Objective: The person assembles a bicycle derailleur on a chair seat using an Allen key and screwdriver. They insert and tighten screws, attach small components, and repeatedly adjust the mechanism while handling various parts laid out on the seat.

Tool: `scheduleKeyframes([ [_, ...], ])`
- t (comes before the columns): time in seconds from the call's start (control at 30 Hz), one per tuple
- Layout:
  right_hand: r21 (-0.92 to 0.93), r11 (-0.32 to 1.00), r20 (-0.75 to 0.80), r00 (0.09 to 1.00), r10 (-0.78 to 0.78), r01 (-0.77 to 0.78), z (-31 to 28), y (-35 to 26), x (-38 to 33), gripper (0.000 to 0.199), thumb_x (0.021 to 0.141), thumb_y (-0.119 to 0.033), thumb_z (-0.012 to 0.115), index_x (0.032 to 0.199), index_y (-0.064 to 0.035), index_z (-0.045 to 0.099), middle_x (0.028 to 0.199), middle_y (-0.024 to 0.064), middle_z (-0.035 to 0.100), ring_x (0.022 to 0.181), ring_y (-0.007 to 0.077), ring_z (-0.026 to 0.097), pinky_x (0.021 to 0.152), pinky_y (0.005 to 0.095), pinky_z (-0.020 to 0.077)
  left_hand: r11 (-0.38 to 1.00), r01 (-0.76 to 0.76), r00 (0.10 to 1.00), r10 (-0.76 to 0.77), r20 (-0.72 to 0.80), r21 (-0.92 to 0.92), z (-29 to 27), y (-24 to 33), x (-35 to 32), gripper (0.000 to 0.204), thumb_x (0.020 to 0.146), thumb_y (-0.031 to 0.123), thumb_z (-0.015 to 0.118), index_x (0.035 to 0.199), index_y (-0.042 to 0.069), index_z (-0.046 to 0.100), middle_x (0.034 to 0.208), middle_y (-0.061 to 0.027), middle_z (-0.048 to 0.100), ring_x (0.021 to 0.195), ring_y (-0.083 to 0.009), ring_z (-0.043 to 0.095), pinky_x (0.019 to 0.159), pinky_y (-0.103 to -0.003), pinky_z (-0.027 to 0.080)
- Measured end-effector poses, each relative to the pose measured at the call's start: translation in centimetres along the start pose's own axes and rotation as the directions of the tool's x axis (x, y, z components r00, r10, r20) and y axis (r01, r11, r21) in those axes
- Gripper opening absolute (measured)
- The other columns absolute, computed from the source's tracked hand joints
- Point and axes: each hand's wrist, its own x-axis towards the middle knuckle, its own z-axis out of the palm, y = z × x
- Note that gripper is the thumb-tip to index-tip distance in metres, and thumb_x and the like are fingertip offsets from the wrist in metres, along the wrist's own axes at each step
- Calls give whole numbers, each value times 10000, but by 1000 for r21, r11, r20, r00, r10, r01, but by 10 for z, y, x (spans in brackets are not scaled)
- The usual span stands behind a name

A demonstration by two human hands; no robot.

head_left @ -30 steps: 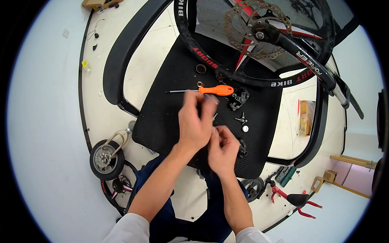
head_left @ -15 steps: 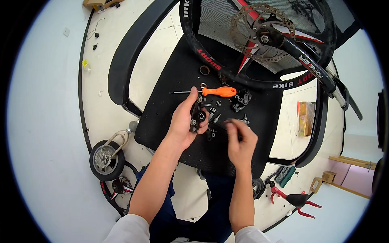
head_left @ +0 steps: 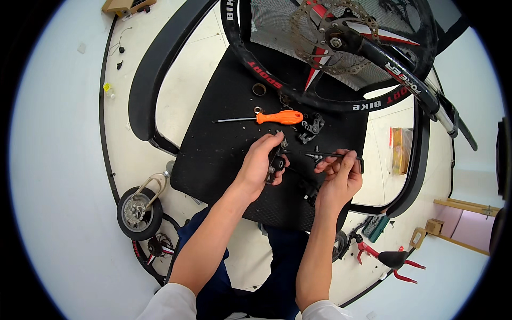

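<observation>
My left hand [head_left: 257, 167] is closed around a dark metal part [head_left: 276, 166], which looks like a bicycle brake caliper; its fingers hide much of it. Pinched in my right hand [head_left: 340, 180] is a black L-shaped hex key [head_left: 330, 154], its long arm pointing left toward that part, tip apart from it. Both hands are above the black chair seat [head_left: 213, 160]. Beyond them lie an orange-handled screwdriver [head_left: 281, 118], a second dark caliper-like part [head_left: 312, 128], a small nut [head_left: 258, 110] and a metal ring [head_left: 258, 89]. Loose bolts [head_left: 317, 155] show behind the hex key.
A bicycle wheel [head_left: 260, 76] with a disc rotor and black fork [head_left: 397, 74] leans over the seat's far side. Armrests [head_left: 143, 101] flank the seat. On the floor are a small wheel [head_left: 140, 212], a red frame piece [head_left: 368, 248] and a green case [head_left: 375, 228].
My right hand has moved right and turned, bringing the hex key into clear view. My left hand has shifted right and slightly nearer with the caliper-like part. The whole view has shifted slightly.
</observation>
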Motion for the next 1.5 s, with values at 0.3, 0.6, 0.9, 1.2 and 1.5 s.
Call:
scheduleKeyframes([
  [0.3, -24, 999, 71, 997, -24, 25, -4, 3, 0, 330, 1020, -261, 507, 952, 58, 557, 729, 135, 626, 607, 181, 647, 575, 289, 551, 997, 76, 997, -76, 29, -6, 15, -9, 1, 233, 994, 355, 508, 940, 129, 490, 694, -56, 561, 485, -115, 507, 399, -251, 345],
  [0.6, -133, 985, 364, 930, -56, 112, -2, 3, -5, 119, 937, -32, 611, 994, 71, 626, 905, 139, 696, 768, 192, 697, 721, 293, 563, 994, 18, 999, -22, 38, 110, 16, -15, 2, 330, 1005, 430, 479, 952, 105, 486, 692, -38, 540, 513, -90, 499, 402, -237, 363],
  [0.9, -227, 972, 321, 947, 23, 53, -2, 0, -9, 146, 912, -34, 652, 984, 92, 636, 879, 176, 705, 757, 216, 708, 739, 300, 580, 985, -1, 999, -4, 34, 171, 15, -10, -4, 319, 1002, 420, 489, 934, 108, 485, 687, -30, 531, 506, -87, 497, 396, -229, 357],
  [1.2, -52, 993, 471, 879, -68, 104, 0, -1, -4, 130, 908, 67, 589, 1029, 95, 628, 1042, 198, 693, 969, 234, 686, 875, 328, 557, 987, -14, 1000, 9, 29, 159, 13, -5, -6, 296, 994, 400, 510, 931, 112, 486, 677, -30, 536, 482, -83, 491, 393, -230, 350],
  [1.5, 93, 958, 126, 957, 260, -273, 18, 6, -20, 172, 886, -12, 677, 1031, 63, 623, 1048, 189, 692, 968, 204, 679, 833, 283, 568, 956, -221, 972, 233, -37, 194, 19, -18, -2, 291, 984, 345, 540, 912, 67, 493, 672, -15, 515, 460, -69, 461, 372, -219, 344],
])
